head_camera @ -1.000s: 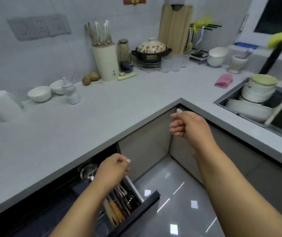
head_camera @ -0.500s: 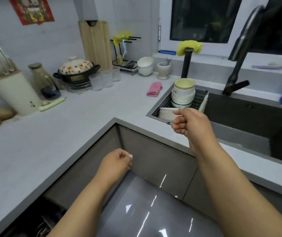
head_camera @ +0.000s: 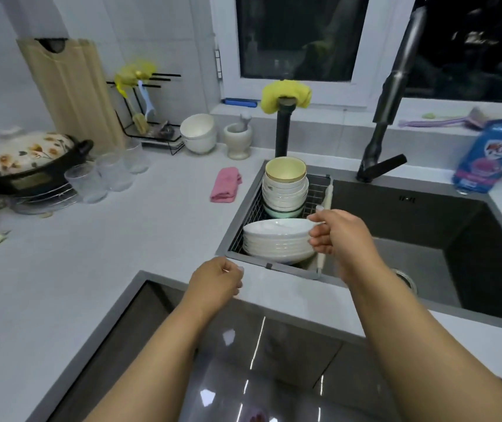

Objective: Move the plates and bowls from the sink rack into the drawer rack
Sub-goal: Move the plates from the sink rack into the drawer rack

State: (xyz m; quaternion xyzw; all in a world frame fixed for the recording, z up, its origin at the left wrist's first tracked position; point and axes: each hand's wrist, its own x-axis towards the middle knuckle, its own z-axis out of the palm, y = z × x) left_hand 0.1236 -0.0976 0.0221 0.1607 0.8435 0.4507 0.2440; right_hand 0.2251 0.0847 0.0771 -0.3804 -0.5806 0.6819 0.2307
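A stack of several white plates (head_camera: pixel 274 239) lies at the near end of the wire sink rack (head_camera: pixel 316 187). Behind it stands a stack of white bowls (head_camera: pixel 284 190) with a yellow-lined bowl on top. My right hand (head_camera: pixel 341 239) is at the plates' right edge, with the thumb over the top rim and the fingers curled against the stack's side. My left hand (head_camera: pixel 216 284) hovers over the counter edge in front of the rack, curled into a fist and holding nothing. The drawer rack is out of view.
The dark sink basin (head_camera: pixel 426 239) and black faucet (head_camera: pixel 386 117) lie right of the rack. A pink cloth (head_camera: pixel 225 184), glasses (head_camera: pixel 106 175), a flowered pot (head_camera: pixel 24 159) and white bowls (head_camera: pixel 198 132) sit on the counter. A blue bottle (head_camera: pixel 493 150) stands far right.
The view has swung right from the open drawer to the sink. My right hand has reached forward onto the plate stack, and my left hand has risen to the counter edge.
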